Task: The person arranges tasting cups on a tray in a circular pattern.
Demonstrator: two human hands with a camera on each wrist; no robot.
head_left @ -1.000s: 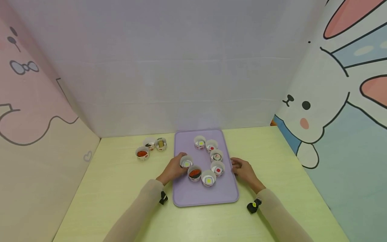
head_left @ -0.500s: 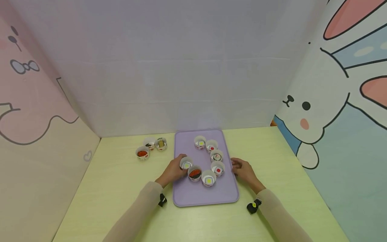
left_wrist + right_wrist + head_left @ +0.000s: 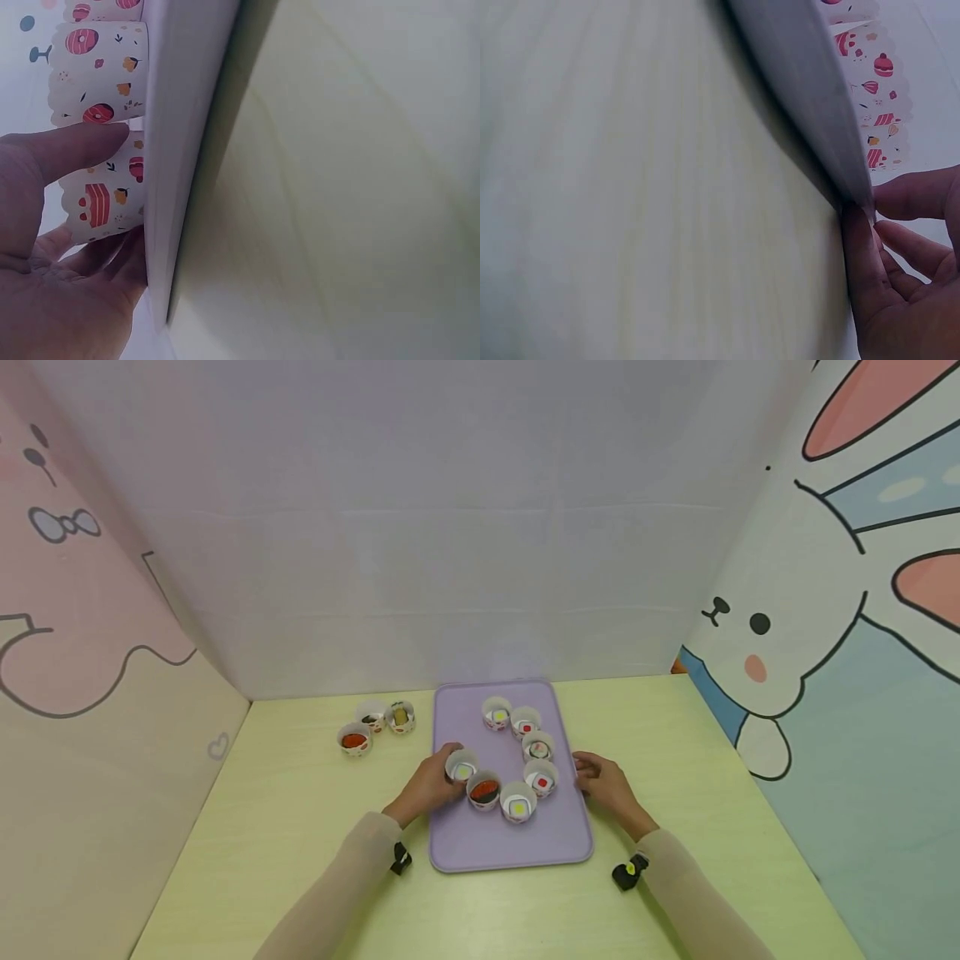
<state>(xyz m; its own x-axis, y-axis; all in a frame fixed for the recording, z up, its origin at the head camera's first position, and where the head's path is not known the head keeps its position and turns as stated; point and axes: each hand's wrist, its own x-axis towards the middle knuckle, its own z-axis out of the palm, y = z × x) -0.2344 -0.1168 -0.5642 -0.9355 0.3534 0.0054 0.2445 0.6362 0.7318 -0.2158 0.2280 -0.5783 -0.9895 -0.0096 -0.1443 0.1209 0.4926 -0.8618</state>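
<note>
A white printed paper cup [image 3: 462, 766] is gripped by the left hand [image 3: 432, 782] on the purple rectangular tray [image 3: 510, 850], whose edge is pinched by the right hand [image 3: 609, 787]. The adjacent red-filled paper cup [image 3: 483, 792] might be displaced by sideways pushing.

Ten patterned cups [image 3: 518, 816], one purple tray [image 3: 510, 850], two hands [image 3: 431, 785]

In the left-wrist view, the cropped left hand [image 3: 67, 296] partly hides a cup [image 3: 109, 199].
</note>
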